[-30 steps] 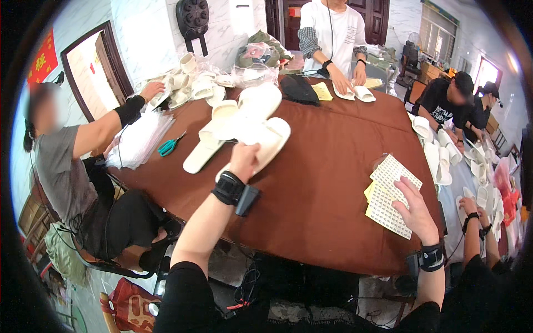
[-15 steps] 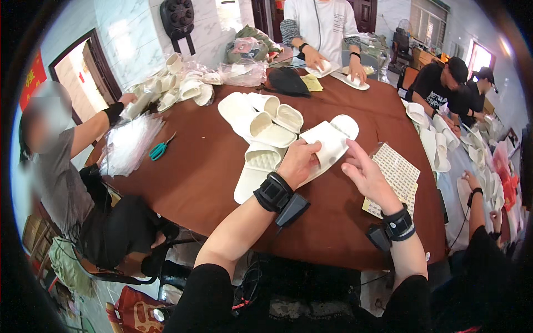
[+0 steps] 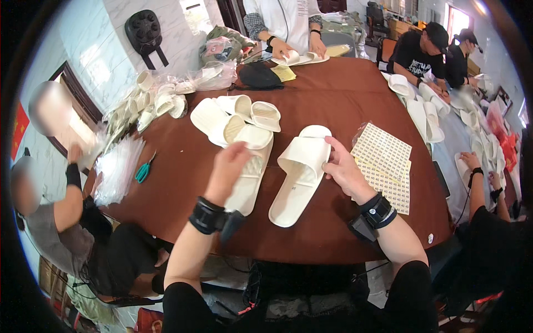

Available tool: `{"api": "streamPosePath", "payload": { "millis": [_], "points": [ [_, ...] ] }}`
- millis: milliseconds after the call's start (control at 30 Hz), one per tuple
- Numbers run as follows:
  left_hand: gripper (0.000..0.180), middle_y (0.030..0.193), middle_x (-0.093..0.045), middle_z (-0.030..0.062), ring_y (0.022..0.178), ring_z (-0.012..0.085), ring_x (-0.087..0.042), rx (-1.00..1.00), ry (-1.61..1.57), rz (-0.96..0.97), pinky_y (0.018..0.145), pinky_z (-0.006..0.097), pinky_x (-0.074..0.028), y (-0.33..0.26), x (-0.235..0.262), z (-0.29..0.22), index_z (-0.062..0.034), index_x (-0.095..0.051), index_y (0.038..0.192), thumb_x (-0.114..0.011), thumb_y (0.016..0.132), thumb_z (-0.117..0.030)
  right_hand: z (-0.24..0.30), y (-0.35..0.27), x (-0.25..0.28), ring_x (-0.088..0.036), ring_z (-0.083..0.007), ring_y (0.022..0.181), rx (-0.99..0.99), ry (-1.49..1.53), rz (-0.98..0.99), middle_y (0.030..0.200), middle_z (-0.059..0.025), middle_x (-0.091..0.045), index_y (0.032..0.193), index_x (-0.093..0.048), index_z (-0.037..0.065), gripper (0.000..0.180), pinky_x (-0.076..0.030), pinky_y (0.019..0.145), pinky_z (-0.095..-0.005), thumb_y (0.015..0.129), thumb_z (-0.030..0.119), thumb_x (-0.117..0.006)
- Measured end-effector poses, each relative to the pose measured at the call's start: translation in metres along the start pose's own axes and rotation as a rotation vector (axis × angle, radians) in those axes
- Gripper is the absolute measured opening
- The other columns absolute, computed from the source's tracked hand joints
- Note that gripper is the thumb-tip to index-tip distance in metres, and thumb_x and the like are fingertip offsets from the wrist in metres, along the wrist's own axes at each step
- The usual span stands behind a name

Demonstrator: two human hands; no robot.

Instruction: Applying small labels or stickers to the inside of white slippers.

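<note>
A cream slide slipper (image 3: 300, 169) lies in front of me on the brown tablecloth, its toe pointing away. My right hand (image 3: 345, 171) pinches its right edge beside the strap, with the thumb under the fingers. My left hand (image 3: 227, 169), a little blurred, is over the left side of another cream slipper (image 3: 251, 186). Its fingers are loosely bent and apart, with nothing visible in them; contact with that slipper cannot be made out. Just beyond, more cream slippers (image 3: 236, 105) lie in a group.
Sticker sheets (image 3: 383, 158) lie right of my right hand. Teal-handled scissors (image 3: 144, 169) and clear plastic bags (image 3: 117, 169) are at the left, near a seated person. Wrapped slippers (image 3: 161, 102) are piled far left. Across the table another person (image 3: 286, 28) handles slippers; others work at the right.
My left hand has let go of the slipper and moved left. That slipper now lies turned with its toe away, and my right hand has come onto its edge. The view has shifted.
</note>
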State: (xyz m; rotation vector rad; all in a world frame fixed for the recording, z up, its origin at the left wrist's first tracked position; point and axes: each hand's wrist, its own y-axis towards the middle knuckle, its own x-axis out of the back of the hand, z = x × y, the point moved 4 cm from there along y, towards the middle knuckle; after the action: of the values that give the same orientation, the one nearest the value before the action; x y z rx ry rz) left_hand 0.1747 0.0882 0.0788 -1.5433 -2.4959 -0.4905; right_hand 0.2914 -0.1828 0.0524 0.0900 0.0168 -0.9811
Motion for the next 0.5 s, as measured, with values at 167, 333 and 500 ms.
{"api": "streamPosePath", "payload": {
  "millis": [167,333,500],
  "points": [
    [0.058,0.121,-0.056,0.0063,0.099,0.0205,-0.055,0.315,-0.078,-0.267,0.083,0.034,-0.048,0.036,0.078,0.043,-0.0031,-0.048,0.136,-0.065,0.092,-0.037,0.009,-0.006,0.003,-0.059,-0.0148,0.086,0.008,-0.04,0.055,0.117,-0.0156,-0.061,0.149,-0.032,0.001,0.07,-0.049,0.065,-0.0271,0.082,-0.006,-0.053],
    [0.098,0.122,-0.053,0.0111,0.095,0.0219,-0.052,0.43,-0.117,-0.059,0.076,0.035,-0.049,0.067,0.079,0.059,-0.0015,-0.021,0.153,-0.073,0.084,-0.048,0.007,-0.014,0.0,-0.06,-0.0174,0.097,-0.007,0.07,0.197,0.116,-0.0161,-0.061,0.147,-0.034,0.0,0.069,-0.049,0.078,-0.0282,0.08,-0.01,-0.049],
    [0.098,0.122,-0.053,0.0134,0.094,0.0216,-0.057,0.414,-0.129,-0.02,0.075,0.037,-0.052,0.099,0.066,0.072,0.0001,-0.015,0.153,-0.072,0.085,-0.043,0.009,-0.016,0.0,-0.06,-0.019,0.098,-0.065,0.08,0.216,0.115,-0.0157,-0.061,0.145,-0.037,0.0,0.068,-0.049,0.081,-0.0298,0.079,-0.012,-0.048]
  ]
}}
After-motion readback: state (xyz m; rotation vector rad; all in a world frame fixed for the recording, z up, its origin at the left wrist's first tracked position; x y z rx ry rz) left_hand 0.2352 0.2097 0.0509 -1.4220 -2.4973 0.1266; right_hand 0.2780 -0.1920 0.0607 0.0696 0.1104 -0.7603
